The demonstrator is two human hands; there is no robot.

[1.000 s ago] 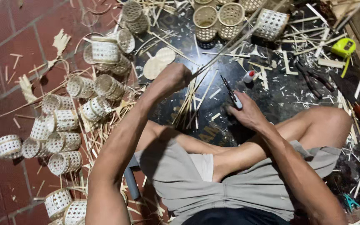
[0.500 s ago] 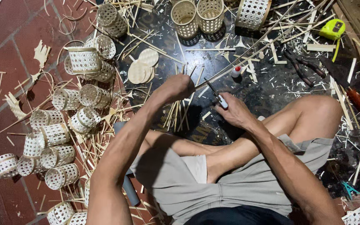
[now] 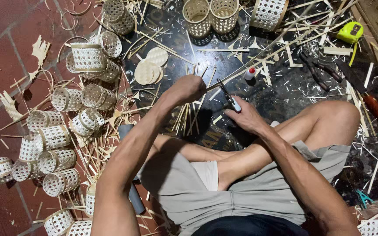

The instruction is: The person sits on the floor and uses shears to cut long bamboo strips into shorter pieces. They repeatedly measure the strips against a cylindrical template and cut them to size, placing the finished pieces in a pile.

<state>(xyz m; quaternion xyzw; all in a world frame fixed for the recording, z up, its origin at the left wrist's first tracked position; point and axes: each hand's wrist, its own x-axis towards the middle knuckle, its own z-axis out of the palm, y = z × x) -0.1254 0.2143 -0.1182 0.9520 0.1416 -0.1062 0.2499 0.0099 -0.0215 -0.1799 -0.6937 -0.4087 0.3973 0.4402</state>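
Note:
I sit cross-legged on the floor. My left hand [image 3: 190, 88] is closed around a bundle of thin bamboo strips [image 3: 188, 114] that hang down below the fist, with a few tips sticking up above it. A long thin bamboo strip [image 3: 276, 48] runs from that fist up to the right. My right hand [image 3: 245, 117] grips a pair of small cutters [image 3: 229, 98] with a pale handle, their dark blades pointing up toward the left hand and the long strip.
Several small woven bamboo baskets [image 3: 53, 135] lie heaped on the brick floor at left, more at the top [image 3: 210, 16]. Round woven discs [image 3: 150, 66], a small glue bottle [image 3: 250, 73], pliers [image 3: 316, 69], a yellow tape measure [image 3: 351, 32] and a red-handled tool [image 3: 375, 107] lie on the dark mat.
Both hands have stayed close together while the view shifted. The left fist rose a little with the bundle, and the cutters in the right hand now point at the long strip.

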